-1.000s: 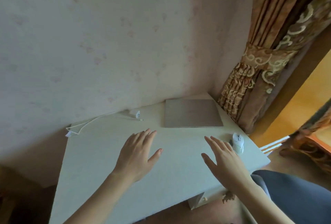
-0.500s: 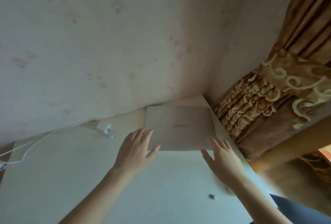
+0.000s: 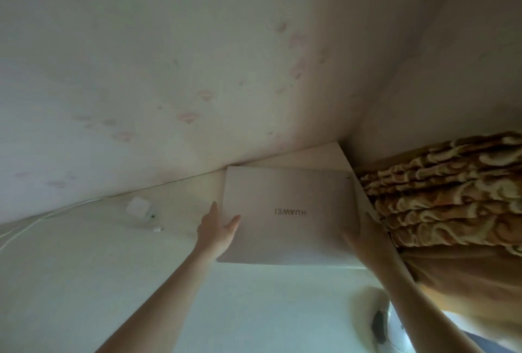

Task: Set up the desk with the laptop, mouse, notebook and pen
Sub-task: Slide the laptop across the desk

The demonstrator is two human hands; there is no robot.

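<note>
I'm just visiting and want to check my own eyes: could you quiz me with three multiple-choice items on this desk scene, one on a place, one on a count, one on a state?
1. Where does the laptop lie?
A. far right corner of the desk
B. near left edge
C. on the floor

2. How many hands touch the laptop?
A. none
B. one
C. two

3. The laptop lid is:
A. open
B. closed
C. removed

Answers:
1 A, it sits by the wall corner beside the curtain.
2 C, the left hand and right hand hold opposite sides.
3 B, the logo faces up on the flat lid.
</note>
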